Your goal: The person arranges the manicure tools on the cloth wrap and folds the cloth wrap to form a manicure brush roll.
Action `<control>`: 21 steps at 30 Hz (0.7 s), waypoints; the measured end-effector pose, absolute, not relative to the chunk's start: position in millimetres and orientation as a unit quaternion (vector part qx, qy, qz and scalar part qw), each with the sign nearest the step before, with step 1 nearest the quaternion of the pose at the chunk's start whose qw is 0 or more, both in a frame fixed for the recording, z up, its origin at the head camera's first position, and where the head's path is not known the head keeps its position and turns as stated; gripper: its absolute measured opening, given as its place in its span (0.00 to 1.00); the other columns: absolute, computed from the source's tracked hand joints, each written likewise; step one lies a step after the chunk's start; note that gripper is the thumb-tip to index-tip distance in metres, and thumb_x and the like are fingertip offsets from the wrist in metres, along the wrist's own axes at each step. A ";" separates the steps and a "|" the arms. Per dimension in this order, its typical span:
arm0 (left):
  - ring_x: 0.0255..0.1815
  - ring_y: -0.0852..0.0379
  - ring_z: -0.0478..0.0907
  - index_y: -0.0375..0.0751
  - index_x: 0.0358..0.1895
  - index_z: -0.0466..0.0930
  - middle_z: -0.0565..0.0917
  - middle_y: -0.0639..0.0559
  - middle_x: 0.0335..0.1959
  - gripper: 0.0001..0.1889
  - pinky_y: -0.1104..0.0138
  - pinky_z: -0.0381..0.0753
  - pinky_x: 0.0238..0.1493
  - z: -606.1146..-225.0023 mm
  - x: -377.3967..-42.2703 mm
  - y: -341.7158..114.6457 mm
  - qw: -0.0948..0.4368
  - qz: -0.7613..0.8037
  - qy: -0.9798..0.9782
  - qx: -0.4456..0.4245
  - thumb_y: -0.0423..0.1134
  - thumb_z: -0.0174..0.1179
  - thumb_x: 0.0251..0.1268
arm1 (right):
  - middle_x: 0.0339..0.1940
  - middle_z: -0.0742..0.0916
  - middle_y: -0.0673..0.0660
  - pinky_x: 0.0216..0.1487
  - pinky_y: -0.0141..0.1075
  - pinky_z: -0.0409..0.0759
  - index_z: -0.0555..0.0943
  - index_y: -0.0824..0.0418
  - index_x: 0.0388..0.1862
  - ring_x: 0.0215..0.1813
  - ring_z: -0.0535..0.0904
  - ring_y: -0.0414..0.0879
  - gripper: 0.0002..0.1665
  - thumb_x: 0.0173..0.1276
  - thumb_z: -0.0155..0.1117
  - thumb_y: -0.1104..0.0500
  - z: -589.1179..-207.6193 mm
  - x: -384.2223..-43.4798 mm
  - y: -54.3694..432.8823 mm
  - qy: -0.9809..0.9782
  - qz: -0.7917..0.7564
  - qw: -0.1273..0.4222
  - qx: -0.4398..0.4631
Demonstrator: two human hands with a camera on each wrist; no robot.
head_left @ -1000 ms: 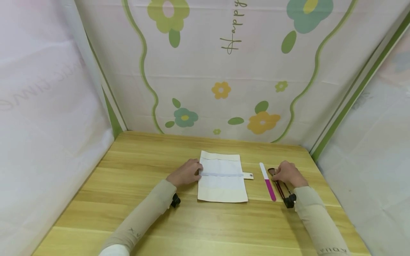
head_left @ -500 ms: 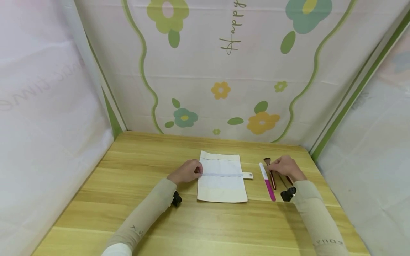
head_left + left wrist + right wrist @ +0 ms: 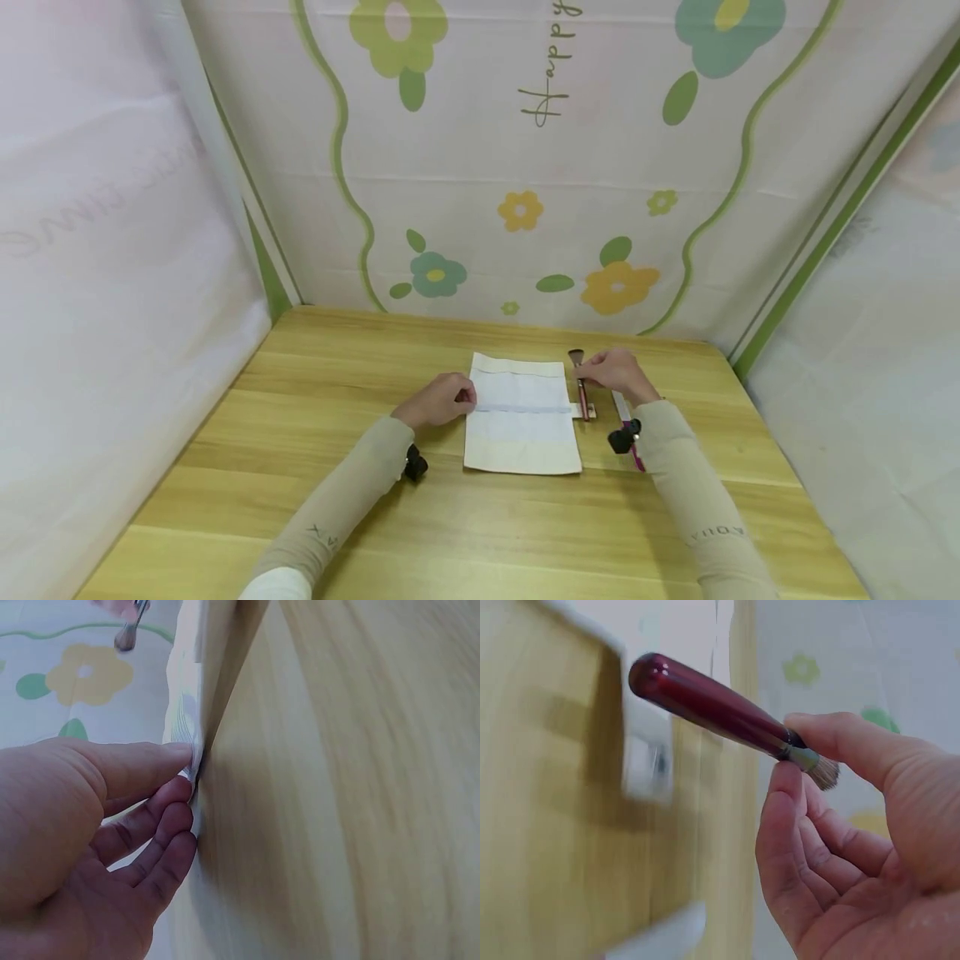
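A white brush roll (image 3: 521, 433) lies unfolded on the wooden table, a pale blue band across its middle. My left hand (image 3: 440, 400) pinches its left edge between thumb and fingertips; the pinched fabric (image 3: 189, 705) shows in the left wrist view. With thumb and fingertips, my right hand (image 3: 618, 372) holds a makeup brush (image 3: 716, 709) near its ferrule. That brush has a glossy dark red handle and brown bristles. In the head view it overlaps the roll's snap tab (image 3: 592, 411), bristles pointing to the far side.
A nail file (image 3: 621, 408), white at one end and magenta at the other, lies right of the roll, partly hidden by my right wrist and its camera (image 3: 622, 437). Printed cloth walls (image 3: 450, 167) enclose the table on the left, right and far sides.
My right hand has picked up the makeup brush from right of the nail file and carried it left to the roll's right edge. My left hand stays at the roll's left edge.
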State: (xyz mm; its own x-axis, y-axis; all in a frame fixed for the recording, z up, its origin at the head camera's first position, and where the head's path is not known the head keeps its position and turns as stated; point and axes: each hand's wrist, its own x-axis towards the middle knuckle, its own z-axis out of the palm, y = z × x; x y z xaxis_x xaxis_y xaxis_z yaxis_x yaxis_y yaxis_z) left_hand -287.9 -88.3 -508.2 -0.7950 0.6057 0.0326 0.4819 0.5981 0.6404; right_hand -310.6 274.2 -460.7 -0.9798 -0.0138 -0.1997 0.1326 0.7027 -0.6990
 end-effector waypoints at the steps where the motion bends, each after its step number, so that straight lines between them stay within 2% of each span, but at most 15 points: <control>1: 0.36 0.59 0.73 0.38 0.35 0.83 0.81 0.52 0.34 0.07 0.68 0.77 0.42 -507.6 -287.4 -89.2 0.094 0.329 0.889 0.305 0.27 0.61 0.74 | 0.36 0.94 0.60 0.51 0.45 0.84 0.91 0.60 0.34 0.44 0.88 0.56 0.17 0.67 0.78 0.46 -460.8 -312.5 264.1 0.916 -0.388 0.095 0.027; 4: 0.35 0.59 0.73 0.38 0.35 0.83 0.81 0.52 0.33 0.07 0.68 0.76 0.41 -507.1 -286.9 -90.4 0.093 0.331 0.889 0.302 0.27 0.60 0.74 | 0.35 0.93 0.63 0.53 0.48 0.84 0.91 0.62 0.30 0.45 0.88 0.61 0.18 0.67 0.78 0.48 -460.4 -317.0 232.6 0.911 -0.401 0.091 0.010; 6: 0.35 0.58 0.74 0.38 0.35 0.83 0.81 0.52 0.33 0.07 0.68 0.76 0.41 -506.2 -286.5 -89.8 0.096 0.332 0.889 0.301 0.27 0.60 0.74 | 0.35 0.93 0.63 0.49 0.44 0.84 0.91 0.62 0.29 0.45 0.88 0.61 0.17 0.66 0.78 0.49 -461.1 -320.2 213.2 0.905 -0.416 0.090 0.008; 9: 0.35 0.59 0.74 0.37 0.36 0.84 0.82 0.51 0.33 0.07 0.68 0.77 0.42 -505.0 -286.8 -89.1 0.099 0.331 0.889 0.301 0.27 0.60 0.74 | 0.33 0.93 0.61 0.45 0.37 0.82 0.91 0.61 0.28 0.40 0.88 0.54 0.16 0.64 0.80 0.49 -463.9 -325.2 185.5 0.898 -0.431 0.086 0.003; 14: 0.36 0.60 0.75 0.37 0.36 0.85 0.84 0.51 0.34 0.06 0.68 0.78 0.44 -503.8 -288.2 -88.6 0.103 0.328 0.890 0.299 0.27 0.60 0.73 | 0.25 0.90 0.54 0.38 0.33 0.79 0.91 0.59 0.27 0.31 0.83 0.44 0.13 0.62 0.81 0.52 -470.2 -331.1 145.2 0.883 -0.464 0.068 0.000; 21: 0.37 0.60 0.76 0.36 0.39 0.86 0.84 0.50 0.35 0.06 0.67 0.78 0.45 -502.3 -287.1 -91.3 0.122 0.341 0.892 0.271 0.29 0.60 0.76 | 0.23 0.89 0.50 0.30 0.32 0.76 0.89 0.60 0.27 0.28 0.81 0.41 0.13 0.60 0.83 0.53 -481.8 -336.5 110.8 0.862 -0.507 0.000 0.012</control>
State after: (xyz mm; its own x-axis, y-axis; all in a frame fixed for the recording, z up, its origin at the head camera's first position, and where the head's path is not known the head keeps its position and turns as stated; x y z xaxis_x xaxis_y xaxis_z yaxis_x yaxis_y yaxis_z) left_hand -287.1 -91.3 -502.3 -0.8236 0.5662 -0.0324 0.3999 0.6203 0.6748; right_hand -336.5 110.8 -481.8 -0.9997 0.0205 -0.0126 0.0209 0.4853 -0.8741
